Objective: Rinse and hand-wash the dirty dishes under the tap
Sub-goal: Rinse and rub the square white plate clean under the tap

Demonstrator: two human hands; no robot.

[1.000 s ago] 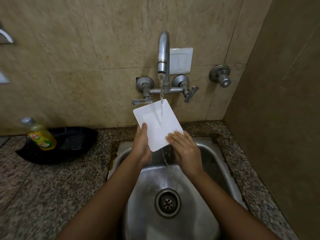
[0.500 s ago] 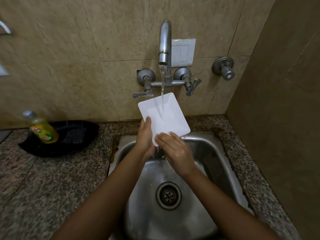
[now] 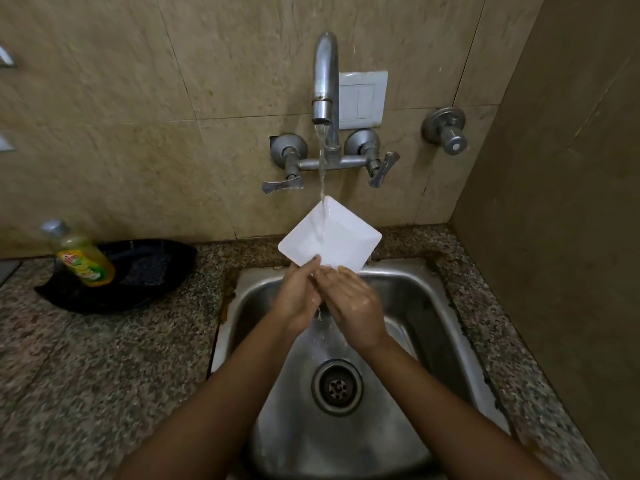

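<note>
A beige tiled wall (image 3: pixel 138 98) fills the upper part of the head view, with a speckled granite surface (image 3: pixel 104 375) below it. A steel sink (image 3: pixel 415 296) is set into that surface, right of centre. Two bare forearms reach up from the bottom edge over the basin.

On the surface at left lies a black tray (image 3: pixel 156 271), with a yellow-green bottle of dish soap (image 3: pixel 83 258) leaning in front of it.

A white square plate (image 3: pixel 346 244) is held over the back of the sink, turned like a diamond with one corner up, directly under the tap (image 3: pixel 325 81). A thin stream of water (image 3: pixel 322 174) lands near the plate's top corner, runs down its face and drips off between the hands.

The left hand (image 3: pixel 298 296) pinches the plate's lower left edge, thumb on the front and fingers hidden behind. The right hand (image 3: pixel 353 303) is not clasped: its fingers lie fairly straight, tips touching the plate's lower edge, just beside the left hand.

A white switch plate (image 3: pixel 362 98) sits behind the spout, a round valve (image 3: pixel 446 129) to its right. The drain (image 3: pixel 337 388) lies at the basin's centre.
</note>
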